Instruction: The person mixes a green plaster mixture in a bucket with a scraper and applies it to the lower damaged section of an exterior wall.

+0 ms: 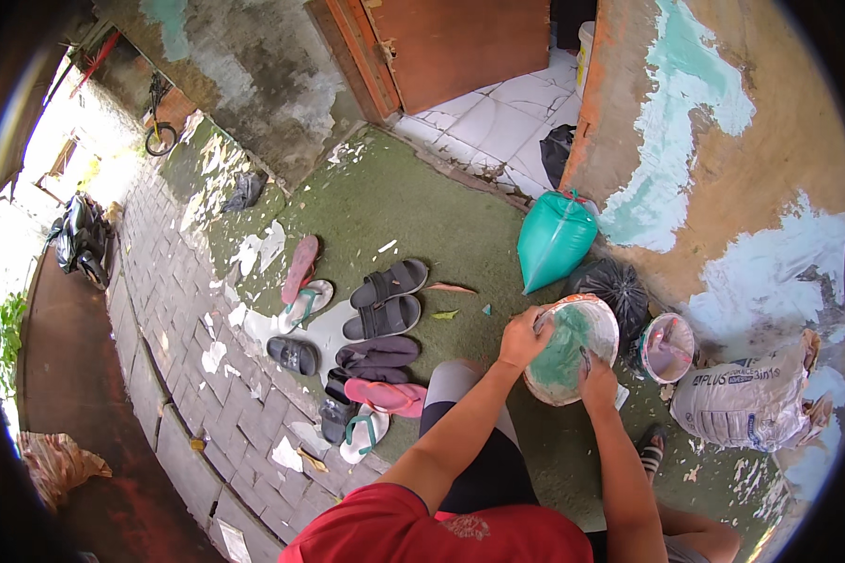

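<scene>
Here, hands (526,340) at bucket rim (609,322), sandals (382,319) leftward

Both bare forearms (458,410) extend forward, the left hand (526,339) curled, the right hand (598,383) closed near it.

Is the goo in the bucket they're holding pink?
No, the paste in the bucket held at its rim by the left hand is green.

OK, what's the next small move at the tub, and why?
I'd probably sweep the right hand once along the inside of the round, white-rimmed tub: the soft-looking green paste looks streaky, paler in places, and smeared up the side. The left hand is at the rim, well placed to steady it. What the right hand holds is hard to make out.
</scene>
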Demonstrator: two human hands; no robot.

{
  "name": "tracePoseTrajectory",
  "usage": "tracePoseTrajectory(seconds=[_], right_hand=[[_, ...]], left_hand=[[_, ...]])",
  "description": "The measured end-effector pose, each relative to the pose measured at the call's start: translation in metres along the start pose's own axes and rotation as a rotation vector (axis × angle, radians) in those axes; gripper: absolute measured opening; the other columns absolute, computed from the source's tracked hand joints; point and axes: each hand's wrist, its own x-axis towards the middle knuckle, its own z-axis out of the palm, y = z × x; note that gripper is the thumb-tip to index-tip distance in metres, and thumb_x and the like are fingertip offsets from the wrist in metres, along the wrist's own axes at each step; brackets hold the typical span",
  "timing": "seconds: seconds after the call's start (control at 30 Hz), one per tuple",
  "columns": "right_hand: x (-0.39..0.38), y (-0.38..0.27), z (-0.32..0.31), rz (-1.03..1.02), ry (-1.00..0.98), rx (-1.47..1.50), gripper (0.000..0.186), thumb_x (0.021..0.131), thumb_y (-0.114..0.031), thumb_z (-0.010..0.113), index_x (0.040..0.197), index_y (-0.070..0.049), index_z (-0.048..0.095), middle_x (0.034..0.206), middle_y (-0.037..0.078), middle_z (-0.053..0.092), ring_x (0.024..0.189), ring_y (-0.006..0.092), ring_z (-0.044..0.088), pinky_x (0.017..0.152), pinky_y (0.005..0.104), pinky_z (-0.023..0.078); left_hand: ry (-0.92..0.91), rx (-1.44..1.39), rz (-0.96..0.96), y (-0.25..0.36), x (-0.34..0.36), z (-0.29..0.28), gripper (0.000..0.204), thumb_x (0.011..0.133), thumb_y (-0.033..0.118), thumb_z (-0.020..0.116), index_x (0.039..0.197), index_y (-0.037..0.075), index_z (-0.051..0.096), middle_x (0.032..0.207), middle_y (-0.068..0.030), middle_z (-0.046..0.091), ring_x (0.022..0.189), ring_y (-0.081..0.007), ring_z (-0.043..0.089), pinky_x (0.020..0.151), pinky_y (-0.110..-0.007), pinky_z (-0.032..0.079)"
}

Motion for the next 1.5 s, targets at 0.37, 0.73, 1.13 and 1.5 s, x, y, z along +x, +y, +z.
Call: tracePoseTrajectory(seconds=[0.37,0.73,1.13,1.5], right_hand=[[-0.015,0.012,-0.008,-0.102,-0.059,0.05,0.023,0.083,-0.019,0.059,0.1,-0.005,0.065,0.086,0.02,0.064,0.08,0.038,0.062,0.073,0.0455,0.05],[0.028,0.008,-0.11,-0.362,-0.279,0.01,0.03,0.087,-0.027,0.056,0.107,-0.006,0.063,0.093,0.018,0.065,0.084,0.0361,0.063,0.075,0.0456,0.05],[0.033,-0.028,-0.165,-0.488,-0.341,0.136,0.026,0.088,-0.025,0.056,0.096,-0.001,0.058,0.087,0.02,0.064,0.083,0.0377,0.063,0.074,0.0464,0.049],[0.054,-0.03,-0.221,-0.684,-0.18,0.408,0.026,0.088,-0.024,0.057,0.1,-0.003,0.063,0.084,0.021,0.065,0.08,0.0392,0.063,0.07,0.0473,0.049]], left_hand=[[-0.06,0.004,-0.033,0.03,-0.022,-0.015,0.025,0.084,0.021,0.064,0.104,0.007,0.06,0.088,-0.0196,0.066,0.083,-0.0375,0.064,0.072,-0.044,0.05],[-0.009,0.078,-0.145,0.084,-0.044,-0.025,0.035,0.086,0.032,0.067,0.085,0.0,0.055,0.069,-0.0152,0.056,0.062,-0.0245,0.054,0.06,-0.037,0.045],[0.146,0.087,-0.336,0.163,-0.084,-0.065,0.037,0.087,0.034,0.067,0.078,0.001,0.051,0.063,-0.0049,0.049,0.059,-0.0131,0.045,0.054,-0.031,0.04],[0.251,0.038,-0.286,0.244,-0.07,-0.095,0.029,0.091,0.027,0.062,0.081,0.002,0.053,0.066,0.0023,0.045,0.062,-0.0075,0.041,0.054,-0.026,0.037]])
